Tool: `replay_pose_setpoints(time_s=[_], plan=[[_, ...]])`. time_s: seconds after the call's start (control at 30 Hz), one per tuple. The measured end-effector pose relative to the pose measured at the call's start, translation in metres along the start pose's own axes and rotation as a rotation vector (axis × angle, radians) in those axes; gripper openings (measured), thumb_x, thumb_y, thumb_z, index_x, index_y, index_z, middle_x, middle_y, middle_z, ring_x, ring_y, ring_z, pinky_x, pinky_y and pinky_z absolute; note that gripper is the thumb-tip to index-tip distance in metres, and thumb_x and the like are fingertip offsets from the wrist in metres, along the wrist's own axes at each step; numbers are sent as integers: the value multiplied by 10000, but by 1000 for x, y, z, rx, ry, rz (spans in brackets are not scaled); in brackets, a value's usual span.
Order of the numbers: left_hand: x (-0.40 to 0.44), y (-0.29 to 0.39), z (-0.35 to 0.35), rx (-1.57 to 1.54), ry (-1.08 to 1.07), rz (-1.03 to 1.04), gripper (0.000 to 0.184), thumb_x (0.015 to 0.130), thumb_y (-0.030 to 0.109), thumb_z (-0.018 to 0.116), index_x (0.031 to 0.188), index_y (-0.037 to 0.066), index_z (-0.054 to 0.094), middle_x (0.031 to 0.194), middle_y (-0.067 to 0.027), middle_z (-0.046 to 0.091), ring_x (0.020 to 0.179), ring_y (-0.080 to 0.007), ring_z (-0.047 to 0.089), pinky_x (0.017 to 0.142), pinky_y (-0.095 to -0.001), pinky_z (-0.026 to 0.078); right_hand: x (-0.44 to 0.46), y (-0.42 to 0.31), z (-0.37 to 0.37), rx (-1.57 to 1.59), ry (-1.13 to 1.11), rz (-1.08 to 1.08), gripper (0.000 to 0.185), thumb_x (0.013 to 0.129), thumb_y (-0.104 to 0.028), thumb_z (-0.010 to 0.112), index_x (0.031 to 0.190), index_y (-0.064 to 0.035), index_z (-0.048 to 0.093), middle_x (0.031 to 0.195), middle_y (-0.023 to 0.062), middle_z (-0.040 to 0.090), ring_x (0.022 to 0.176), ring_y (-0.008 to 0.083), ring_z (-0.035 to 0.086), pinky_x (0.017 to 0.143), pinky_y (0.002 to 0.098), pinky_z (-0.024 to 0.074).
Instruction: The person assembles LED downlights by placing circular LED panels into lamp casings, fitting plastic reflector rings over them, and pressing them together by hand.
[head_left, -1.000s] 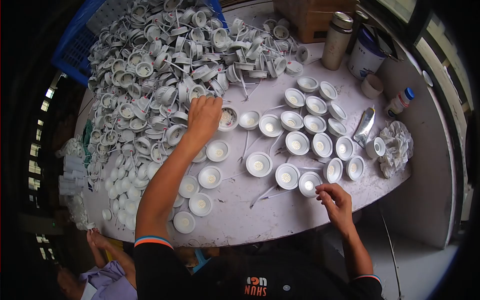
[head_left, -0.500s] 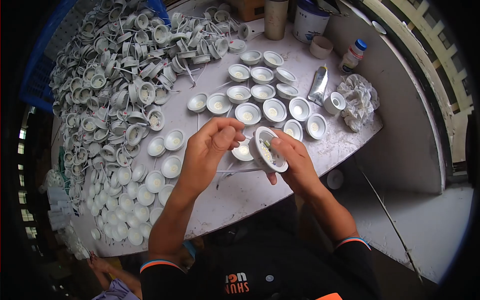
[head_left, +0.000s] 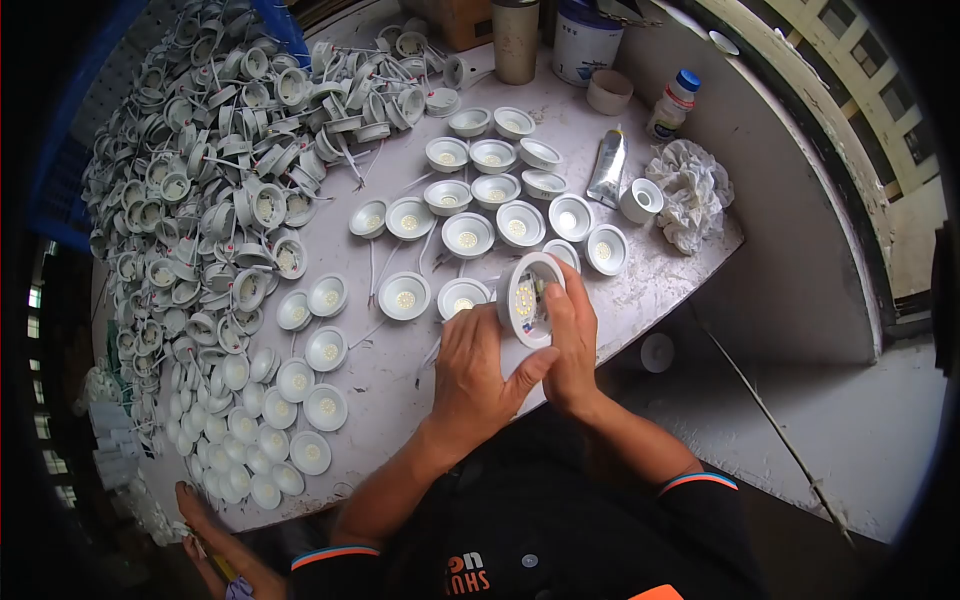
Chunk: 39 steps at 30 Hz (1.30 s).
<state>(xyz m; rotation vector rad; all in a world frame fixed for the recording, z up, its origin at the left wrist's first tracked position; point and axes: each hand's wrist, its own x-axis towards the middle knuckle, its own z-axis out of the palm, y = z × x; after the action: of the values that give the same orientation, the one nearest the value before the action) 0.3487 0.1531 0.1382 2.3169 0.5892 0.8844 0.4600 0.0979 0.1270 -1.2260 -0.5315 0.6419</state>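
A white round LED downlight (head_left: 537,338) is held up at the table's front edge, its open face showing yellow LED dots and small electronic parts. My right hand (head_left: 572,345) grips its right side, thumb at the rim. Against its lower left side my left hand (head_left: 472,368) is closed, with the thumb stretched toward my right hand; its fingertips are hidden behind the light. Just beyond stand several finished-looking white downlights with frosted centres, such as one downlight (head_left: 405,297) and another (head_left: 468,235).
A big heap of wired downlight housings (head_left: 200,180) covers the table's left, with white discs (head_left: 310,453) before it. At right are a silver tube (head_left: 608,168), a white ring-shaped piece (head_left: 642,200), crumpled tissue (head_left: 690,195) and a bottle (head_left: 672,104). Another person's arm (head_left: 225,540) shows lower left.
My left hand has come right and down onto the held downlight, which my right hand keeps gripping. The view has shifted slightly. The other person's arm has moved up toward the table.
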Motion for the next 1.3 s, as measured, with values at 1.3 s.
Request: replay_pose_setpoints(time_s=[1.3], plan=[[-5,-28,-17,-826,-366,-749,354,881,206,649,1137,-28,577,954,-71,630,809,-107,574,703,-277,491,179,20,-208,-1332,-128,-316,438,757,-320,764,1132,-107,685,1270,100,612,1128,307,545,982,408,432]])
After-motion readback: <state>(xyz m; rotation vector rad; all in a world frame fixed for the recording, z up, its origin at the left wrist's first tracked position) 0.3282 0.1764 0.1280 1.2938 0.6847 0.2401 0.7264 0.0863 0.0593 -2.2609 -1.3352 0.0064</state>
